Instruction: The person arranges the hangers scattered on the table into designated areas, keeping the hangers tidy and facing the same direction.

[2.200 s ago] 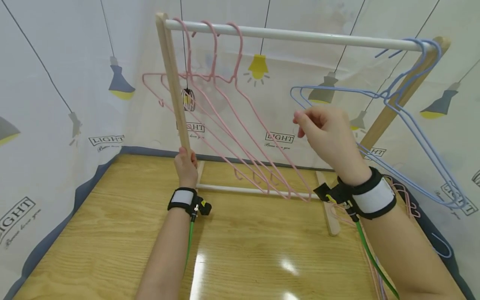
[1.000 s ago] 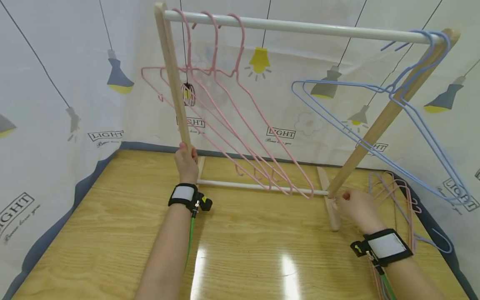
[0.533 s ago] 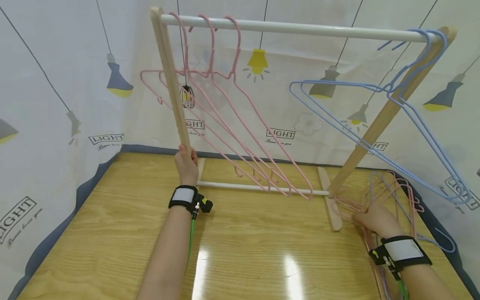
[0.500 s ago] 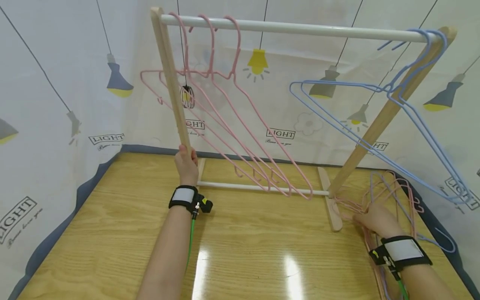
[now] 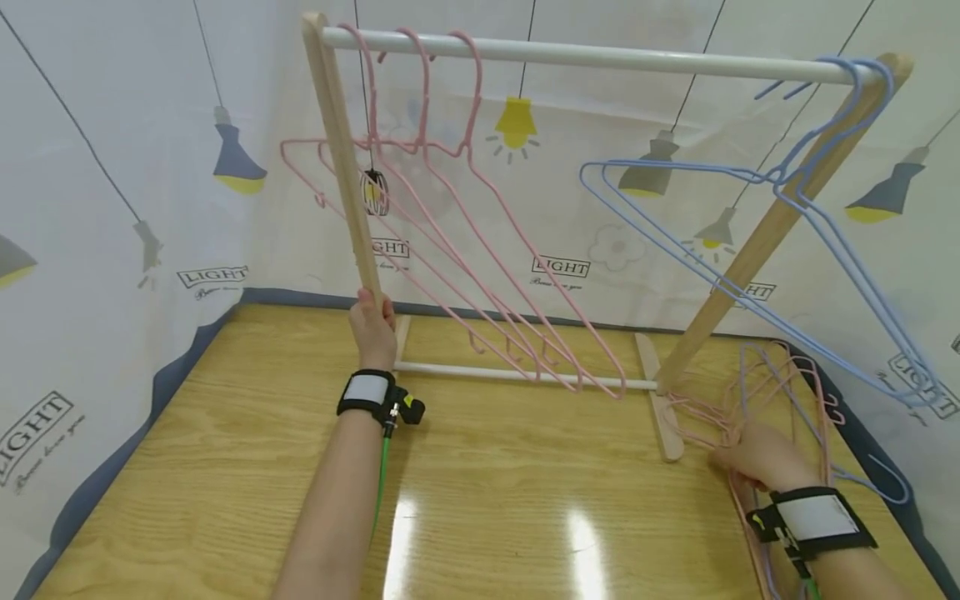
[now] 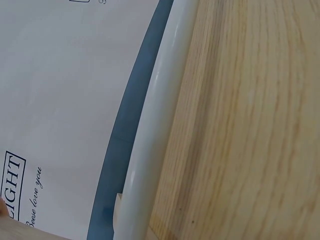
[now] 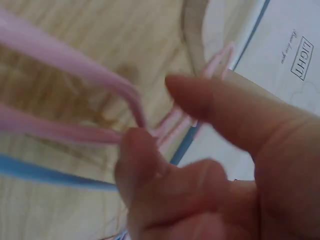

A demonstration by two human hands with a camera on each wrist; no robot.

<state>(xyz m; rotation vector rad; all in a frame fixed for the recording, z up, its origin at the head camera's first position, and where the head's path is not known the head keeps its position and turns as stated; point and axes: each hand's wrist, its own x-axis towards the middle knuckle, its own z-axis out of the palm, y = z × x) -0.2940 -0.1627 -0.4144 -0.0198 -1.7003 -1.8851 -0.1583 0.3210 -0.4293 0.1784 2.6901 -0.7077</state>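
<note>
In the head view, my left hand (image 5: 372, 333) grips the lower part of the rack's left wooden post (image 5: 347, 175). My right hand (image 5: 761, 454) is low at the right, over a pile of loose pink and blue clothes hangers on the table. The right wrist view shows the index fingertip against the bend of a pink hanger (image 7: 65, 57), with the thumb (image 7: 210, 102) standing apart from it. On the white rail (image 5: 637, 58) hang three pink hangers (image 5: 477, 92) at the left and two blue hangers (image 5: 780, 177) at the right end.
A white lower bar (image 5: 487, 372) joins the rack's wooden feet (image 5: 666, 429) on the wooden table (image 5: 480, 492). A blue hanger hook (image 5: 903, 492) sticks out of the pile's right side. Behind stands a backdrop (image 5: 210, 333) printed with lamps.
My right hand has come down from near the hanging blue hangers to the pile, then shifted slightly toward me. My left hand has stayed on the post.
</note>
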